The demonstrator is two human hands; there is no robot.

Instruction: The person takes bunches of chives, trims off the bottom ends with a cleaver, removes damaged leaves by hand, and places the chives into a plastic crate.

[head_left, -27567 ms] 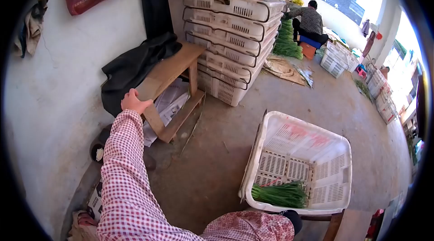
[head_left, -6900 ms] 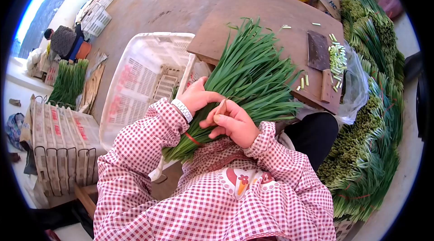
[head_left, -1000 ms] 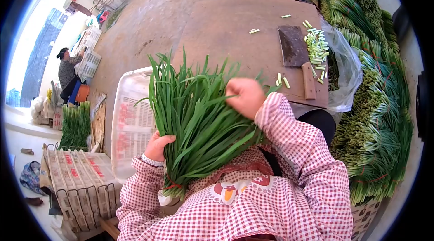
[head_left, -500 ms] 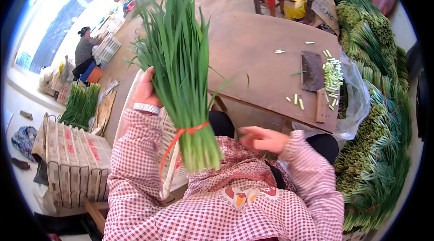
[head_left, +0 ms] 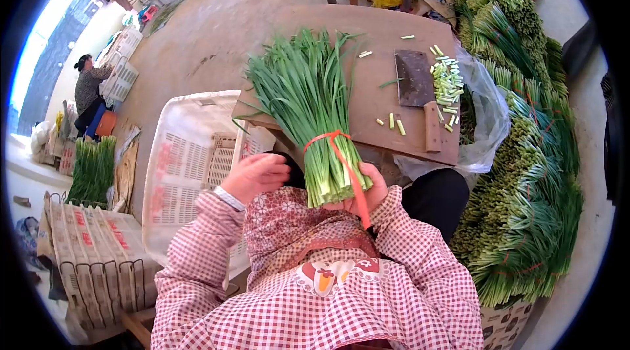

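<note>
A thick bunch of garlic chives [head_left: 308,94], tied with a red band [head_left: 328,138], lies tilted over the near edge of the wooden table [head_left: 374,21]. Its leaves point away from me and its pale cut ends face me. My right hand [head_left: 373,187] grips the cut end from the right and below; some of its fingers are hidden behind the stems. A loose tail of the band hangs in front of that hand. To the left of the stems, my left hand [head_left: 256,176] is apart from the bunch, fingers loosely bent, with nothing visible in them.
On the table lie a cleaver [head_left: 415,81] and cut stem pieces [head_left: 447,81]. A white plastic crate [head_left: 157,199] stands at my left, near stacked crates [head_left: 98,238]. Bundled greens [head_left: 518,212] are heaped at right, by a plastic bag [head_left: 485,120]. A person [head_left: 90,87] sits far left.
The bunch has moved from my left hand to my right and swung right and down toward the table. My left hand has let go. The view has shifted, showing more of the white crate.
</note>
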